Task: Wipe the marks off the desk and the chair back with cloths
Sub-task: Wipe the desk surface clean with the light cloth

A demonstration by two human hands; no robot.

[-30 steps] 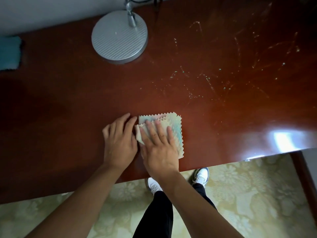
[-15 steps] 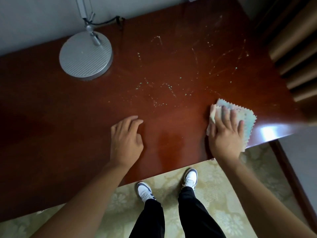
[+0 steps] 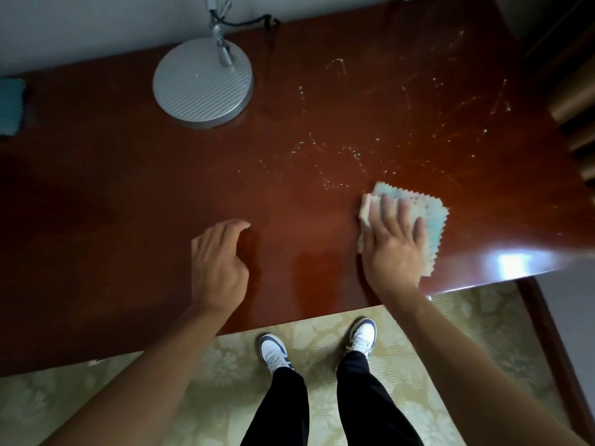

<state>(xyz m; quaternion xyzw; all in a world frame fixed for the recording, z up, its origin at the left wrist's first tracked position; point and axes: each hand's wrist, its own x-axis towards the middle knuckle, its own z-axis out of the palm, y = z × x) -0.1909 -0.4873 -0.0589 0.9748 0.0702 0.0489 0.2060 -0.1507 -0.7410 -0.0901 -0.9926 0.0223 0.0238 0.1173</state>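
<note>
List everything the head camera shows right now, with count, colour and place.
desk: one, red-brown, glossy, across the view
marks: many, pale, right half of the desk, beyond the folded cloth
folded cloth: one, pastel, near the front right edge
blue cloth: one, far left edge
lamp base: one, silver, at the back
floor: pale yellow, patterned
shoes: two, white and dark
right hand: flat on the folded cloth
left hand: on the bare desk

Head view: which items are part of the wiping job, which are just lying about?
In the job: desk; marks; pastel cloth pressed under right hand; left hand resting on desk.
Lying about: lamp base; teal cloth at far left edge.
</note>
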